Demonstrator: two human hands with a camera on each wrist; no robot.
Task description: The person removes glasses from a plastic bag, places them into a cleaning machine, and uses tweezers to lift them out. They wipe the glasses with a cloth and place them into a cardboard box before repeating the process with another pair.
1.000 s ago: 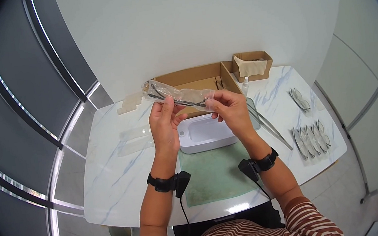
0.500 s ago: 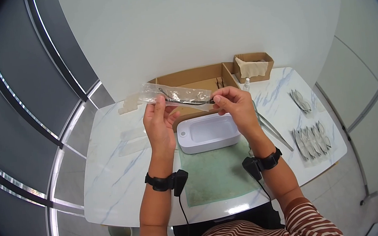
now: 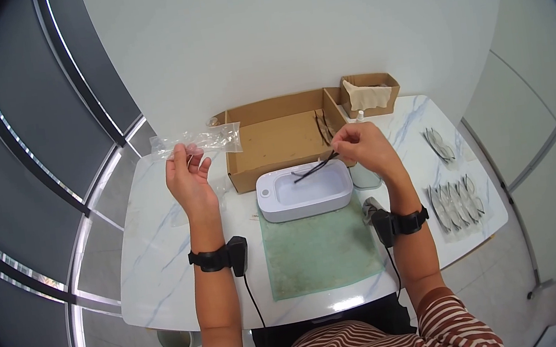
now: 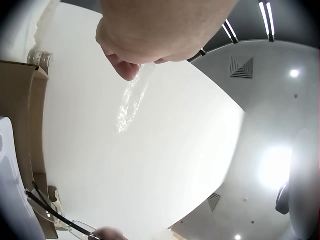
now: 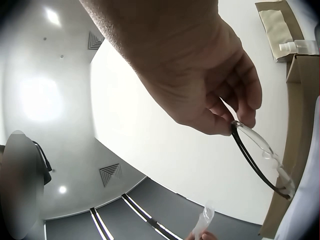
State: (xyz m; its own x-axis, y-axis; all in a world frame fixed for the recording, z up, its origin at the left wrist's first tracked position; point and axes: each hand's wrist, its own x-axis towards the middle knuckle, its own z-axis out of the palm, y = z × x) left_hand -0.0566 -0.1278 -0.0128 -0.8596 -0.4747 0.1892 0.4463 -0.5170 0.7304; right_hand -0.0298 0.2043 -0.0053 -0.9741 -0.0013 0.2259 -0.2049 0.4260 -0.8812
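Observation:
My left hand (image 3: 191,183) pinches a clear plastic bag (image 3: 218,139) that looks empty, held up at the left of the cardboard box. In the left wrist view the bag (image 4: 131,102) hangs from the fingertips. The right hand (image 3: 367,150) pinches a pair of dark-armed glasses (image 3: 318,167) over the white basin (image 3: 307,207). In the right wrist view these glasses (image 5: 255,166) have clear rims and folded dark arms, gripped at one end between thumb and fingers.
The cardboard box (image 3: 269,108) behind the basin holds dark glasses at its right. A small box (image 3: 392,94) with a cloth stands back right. Several bagged glasses (image 3: 455,205) lie at right. A green cloth (image 3: 321,259) lies in front.
The glasses have come out of the bag in my right hand, which has moved right and slightly down. My left hand has moved left with the bag.

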